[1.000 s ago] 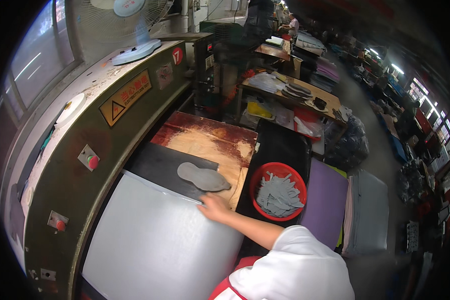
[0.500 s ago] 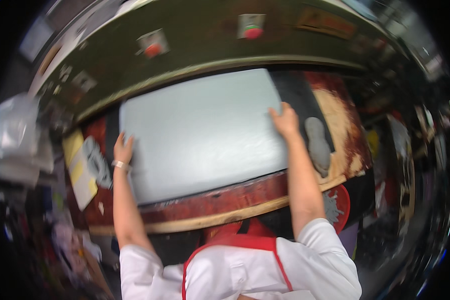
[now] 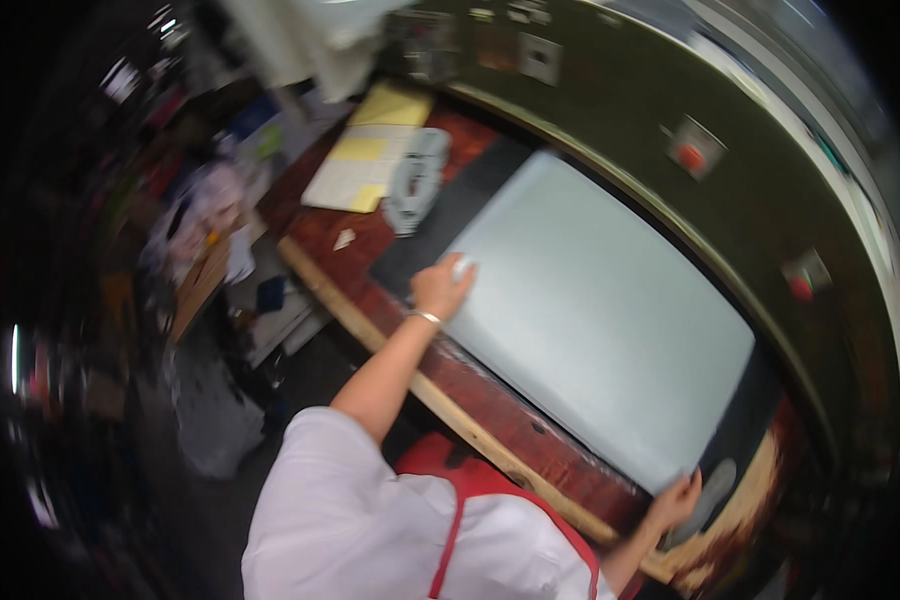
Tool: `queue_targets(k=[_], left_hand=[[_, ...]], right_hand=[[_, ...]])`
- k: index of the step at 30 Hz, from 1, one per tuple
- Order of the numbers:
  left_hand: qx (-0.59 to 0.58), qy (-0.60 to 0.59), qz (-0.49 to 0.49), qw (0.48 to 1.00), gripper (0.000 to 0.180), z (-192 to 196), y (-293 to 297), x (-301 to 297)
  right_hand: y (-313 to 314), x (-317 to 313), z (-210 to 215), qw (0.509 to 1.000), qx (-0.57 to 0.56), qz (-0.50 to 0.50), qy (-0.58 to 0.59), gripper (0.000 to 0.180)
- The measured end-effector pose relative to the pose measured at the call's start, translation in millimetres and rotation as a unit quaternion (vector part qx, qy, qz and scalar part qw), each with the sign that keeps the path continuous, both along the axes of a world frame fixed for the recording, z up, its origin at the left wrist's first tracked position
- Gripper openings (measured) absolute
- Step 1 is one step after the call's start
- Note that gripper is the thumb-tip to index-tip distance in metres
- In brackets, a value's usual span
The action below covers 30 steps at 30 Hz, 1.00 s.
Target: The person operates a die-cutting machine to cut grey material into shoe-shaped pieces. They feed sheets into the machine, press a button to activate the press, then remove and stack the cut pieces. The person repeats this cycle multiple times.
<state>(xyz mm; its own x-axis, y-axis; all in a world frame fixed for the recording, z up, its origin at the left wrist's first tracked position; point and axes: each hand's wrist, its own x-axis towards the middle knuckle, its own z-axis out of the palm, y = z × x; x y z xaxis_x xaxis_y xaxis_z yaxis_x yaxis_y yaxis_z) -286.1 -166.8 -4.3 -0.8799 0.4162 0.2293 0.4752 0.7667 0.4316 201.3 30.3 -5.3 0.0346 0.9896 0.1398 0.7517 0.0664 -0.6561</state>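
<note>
The fingers of the left hand [image 3: 442,288] bend over the left edge of the large grey sheet [image 3: 600,320], close to its near corner; a small white patch [image 3: 460,267] shows among them, too blurred to identify. The fingers of the right hand [image 3: 676,503] touch the sheet's near right corner. Whether either set pinches the sheet or merely rests against it, I cannot tell.

The left wrist wears a pale band [image 3: 426,318], and its forearm slants up and rightward from a white sleeve [image 3: 315,480]; the right forearm shows only briefly, rising from the lower edge. The sheet lies flat over a black mat [image 3: 490,185] on the red-brown tabletop [image 3: 482,388]. A grey sole-shaped piece [image 3: 715,492] lies just beside the right hand, while grey cut pieces [image 3: 415,182] and a yellow-and-white board [image 3: 360,165] lie beyond the mat's left side. A green machine body [image 3: 610,95] with red buttons [image 3: 691,157] runs along the far side.

Half a second ago both hands were about midway along the sheet's side edges; now they are nearer its front corners. The view has swung leftward, so the sheet appears slanted, and the red tub is out of view.
</note>
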Motion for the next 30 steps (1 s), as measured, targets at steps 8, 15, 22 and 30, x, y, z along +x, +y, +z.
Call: queue_targets(k=[8, 15, 22, 30], left_hand=[[0.077, -0.015, -0.032, 0.996, 0.03, 6.1, -3.1, 1.4], [0.061, -0.034, -0.043, 0.997, 0.031, 5.5, -2.8, -1.4], [0.05, -0.05, -0.168, 0.983, 0.046, 2.6, -19.4, -14.3], [0.062, 0.005, -0.18, 0.982, 0.044, 11.0, -6.1, -18.0]], right_hand=[[-19.6, 97.7, 35.6, 0.932, 0.198, 0.141, -0.268, 0.076], [4.0, 84.0, 39.1, 0.825, 0.415, 0.21, -0.321, 0.076], [-44.9, -25.2, 106.6, 0.995, 0.053, 0.067, 0.059, 0.065], [-35.8, -266.4, 74.5, 0.869, -0.206, 0.272, 0.36, 0.077]])
